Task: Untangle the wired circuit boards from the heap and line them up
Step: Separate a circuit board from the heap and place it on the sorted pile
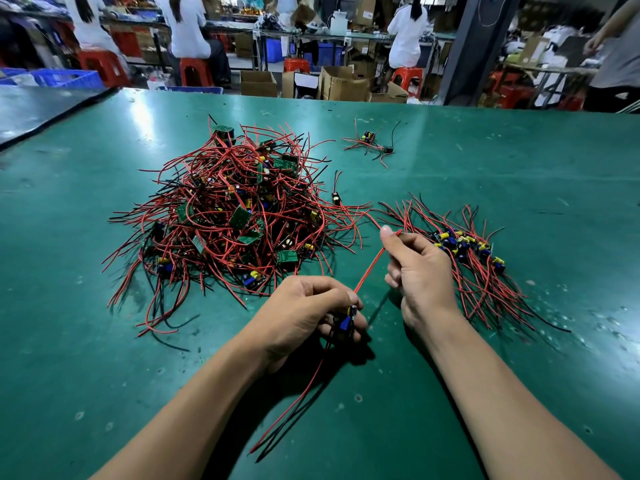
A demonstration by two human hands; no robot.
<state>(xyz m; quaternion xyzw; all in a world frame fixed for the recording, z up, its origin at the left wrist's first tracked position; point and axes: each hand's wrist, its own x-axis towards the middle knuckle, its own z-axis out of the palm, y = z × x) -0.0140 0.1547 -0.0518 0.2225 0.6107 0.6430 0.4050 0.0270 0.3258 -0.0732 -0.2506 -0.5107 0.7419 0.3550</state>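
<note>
The left hand [304, 306] hides most of its circuit board [345, 322] (a blue part shows).

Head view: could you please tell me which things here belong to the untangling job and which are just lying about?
Job in hand: tangled heap; lined-up boards on the right; the board that the left hand grips; the red wire that the right hand pinches; the small far cluster of boards.
Lying about: cardboard boxes; red stools; blue crates.

Near: green work table [485, 161], glossy with pale light reflections | Far left: blue crates [65, 77], red stools [194, 71] | Far centre: open cardboard boxes [343, 84] on floor, workbenches [311, 32], seated workers in white [405, 32] | Far right: dark pillar [474, 46]
</note>
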